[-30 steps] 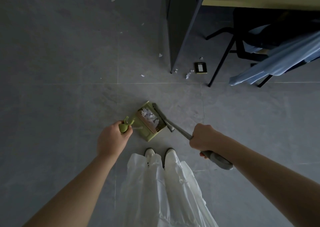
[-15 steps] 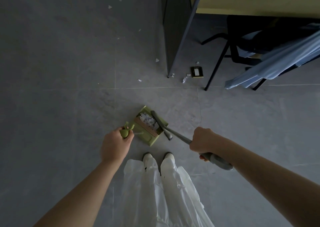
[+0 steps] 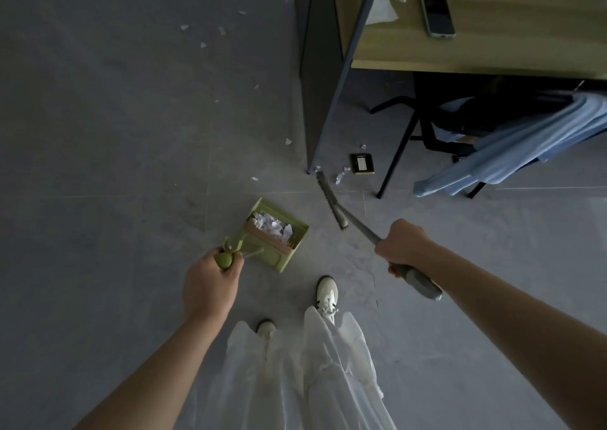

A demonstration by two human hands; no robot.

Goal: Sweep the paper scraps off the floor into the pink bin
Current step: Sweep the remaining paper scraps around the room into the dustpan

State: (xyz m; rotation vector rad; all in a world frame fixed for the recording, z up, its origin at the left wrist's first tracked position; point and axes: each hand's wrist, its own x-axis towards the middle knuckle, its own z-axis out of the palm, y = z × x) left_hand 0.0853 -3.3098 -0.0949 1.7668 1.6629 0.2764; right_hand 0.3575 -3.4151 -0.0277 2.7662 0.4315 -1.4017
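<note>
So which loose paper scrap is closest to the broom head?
The scrap at the foot of the desk leg, just beyond the broom head; the others lie farther off.

The scene was dim and bluish-grey, the floor (image 3: 115, 167) darkest toward its left edge. Brighter daylight fell on the desk top (image 3: 492, 45) at upper right. Wide-angle distortion bent lines near the edges; detail stayed soft and slightly noisy.

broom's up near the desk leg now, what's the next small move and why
Probably draw the broom head back toward the green dustpan, raking in the scraps by the desk leg. The right hand holds the broom handle and the head lies just short of those scraps; the left hand steadies the dustpan, which already holds paper.
</note>
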